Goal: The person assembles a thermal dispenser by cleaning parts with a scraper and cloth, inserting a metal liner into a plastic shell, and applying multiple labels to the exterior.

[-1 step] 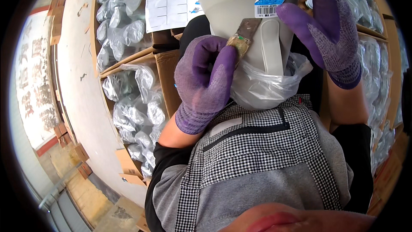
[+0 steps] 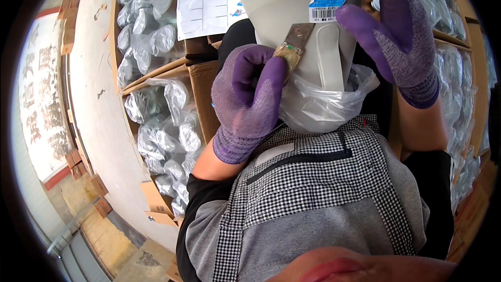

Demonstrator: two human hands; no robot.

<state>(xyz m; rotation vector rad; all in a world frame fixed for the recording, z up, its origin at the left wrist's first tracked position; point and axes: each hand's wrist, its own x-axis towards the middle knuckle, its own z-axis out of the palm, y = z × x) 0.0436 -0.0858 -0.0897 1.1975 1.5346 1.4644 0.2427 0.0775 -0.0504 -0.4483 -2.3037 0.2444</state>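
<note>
A pale grey plastic container [image 2: 292, 0] with a moulded handle [image 2: 329, 57] rests upside down or tilted over my lap; I cannot tell which. Its lower end sits in a clear plastic bag [image 2: 321, 112]. My left hand [image 2: 250, 86], in a purple glove, is closed, thumb against fingers, on the taped end of a flat scraper-like blade [image 2: 300, 35], which lies against the container. A blue-and-white barcode label [image 2: 326, 10] is on the container. My right hand [image 2: 399, 31], also gloved, has thumb and fingers spread, the thumb tip at the label's right edge.
Cardboard boxes of bagged items [image 2: 167, 125] stand at my left, with more bagged items [image 2: 454, 109] at my right. A printed sheet [image 2: 202, 8] lies on a box at the upper left. A pale wall or floor strip [image 2: 112, 115] runs beyond the left boxes.
The blade in my left hand has shifted and turned very slightly leftward against the container. My right hand has hardly moved.
</note>
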